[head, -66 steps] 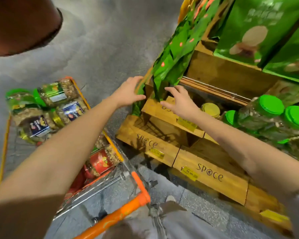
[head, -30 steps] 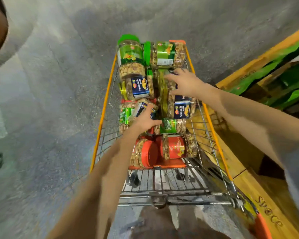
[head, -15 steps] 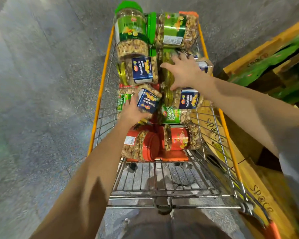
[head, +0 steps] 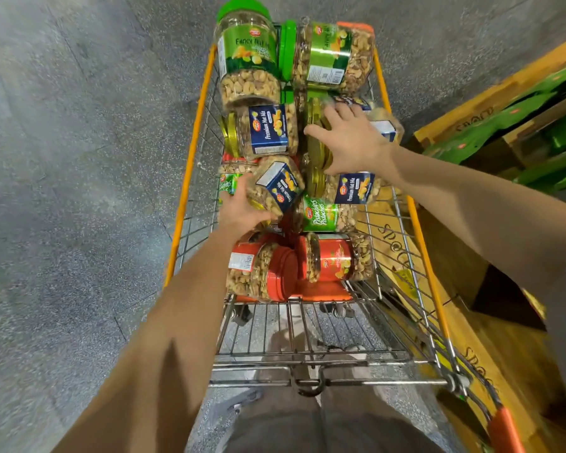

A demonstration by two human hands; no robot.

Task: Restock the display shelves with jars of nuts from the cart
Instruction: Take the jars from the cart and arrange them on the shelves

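Observation:
A wire cart with orange rails holds several plastic jars of nuts lying on their sides. My left hand grips a blue-labelled jar in the middle of the cart, tilted up off the pile. My right hand lies with spread fingers over a gold-lidded blue-labelled jar at the cart's right side, thumb by the gold lid. Two green-lidded jars fill the far end. Two red-lidded jars lie nearest me. A pistachio jar sits between them.
Wooden display crates stand close along the cart's right side, with green bags stacked behind them. Grey speckled floor spreads to the left. The cart's near section is bare wire. An orange handle grip shows at bottom right.
I turned from the crates to the cart. Both hands reached into the jars; my left hand took hold of a blue-labelled jar and tipped it up, my right settled on another.

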